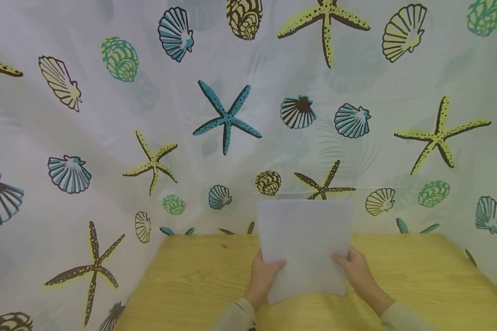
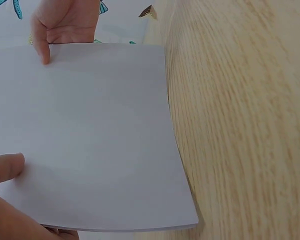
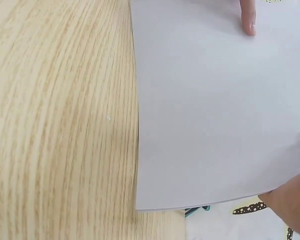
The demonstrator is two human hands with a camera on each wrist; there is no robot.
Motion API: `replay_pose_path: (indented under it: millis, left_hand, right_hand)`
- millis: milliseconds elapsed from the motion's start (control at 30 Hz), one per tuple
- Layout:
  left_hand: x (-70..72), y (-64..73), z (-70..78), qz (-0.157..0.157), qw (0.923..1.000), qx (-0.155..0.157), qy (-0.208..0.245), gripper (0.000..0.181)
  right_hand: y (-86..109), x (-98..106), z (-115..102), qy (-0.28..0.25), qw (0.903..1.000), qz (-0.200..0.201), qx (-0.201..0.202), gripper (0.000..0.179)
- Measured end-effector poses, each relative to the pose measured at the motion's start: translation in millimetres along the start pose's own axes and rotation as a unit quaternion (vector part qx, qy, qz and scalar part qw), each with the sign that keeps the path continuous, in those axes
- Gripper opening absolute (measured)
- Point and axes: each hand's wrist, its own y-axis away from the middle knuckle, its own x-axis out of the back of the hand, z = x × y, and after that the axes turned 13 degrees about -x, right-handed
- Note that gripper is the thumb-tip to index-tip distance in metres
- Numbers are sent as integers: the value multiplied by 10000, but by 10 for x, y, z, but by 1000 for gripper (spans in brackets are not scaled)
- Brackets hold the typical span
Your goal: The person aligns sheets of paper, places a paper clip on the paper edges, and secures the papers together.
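A thin stack of blank white paper [image 1: 306,250] stands tilted up over the table between both hands, its sheets bowing slightly. My left hand [image 1: 265,276] grips the left edge, thumb on the near face and fingers behind. On the opposite edge my right hand [image 1: 358,273] pinches the stack the same way. Layered sheet edges show along the side of the paper [image 2: 105,135] in the left wrist view. In the right wrist view, the paper's [image 3: 210,115] lower edge runs close to the tabletop. Fingers behind the sheets are mostly hidden.
The wooden table [image 1: 190,285] spreads under and around the hands. A small paper clip [image 1: 224,246] lies near its back edge, left of the paper. A curtain [image 1: 273,151] printed with shells and starfish hangs behind the table and along both sides.
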Motion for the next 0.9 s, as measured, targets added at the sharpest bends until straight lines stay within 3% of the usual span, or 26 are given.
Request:
replay_pose_path:
  millis: [233, 433, 667, 900]
  left_hand:
    - [-25, 19, 30, -28, 9992, 363, -168, 41]
    - [-31, 21, 53, -97, 9994, 317, -82, 39]
    - [-4, 4, 21, -145, 9994, 69, -303, 38]
    - [11, 2, 47, -233, 9992, 115, -312, 40]
  right_hand:
    - [-21, -7, 12, -8, 10000, -36, -54, 47]
    - [-25, -13, 23, -44, 9999, -33, -105, 47]
    - [-24, -11, 22, -34, 9999, 1, -105, 45]
    - [-28, -10, -9, -139, 9999, 90, 45, 48]
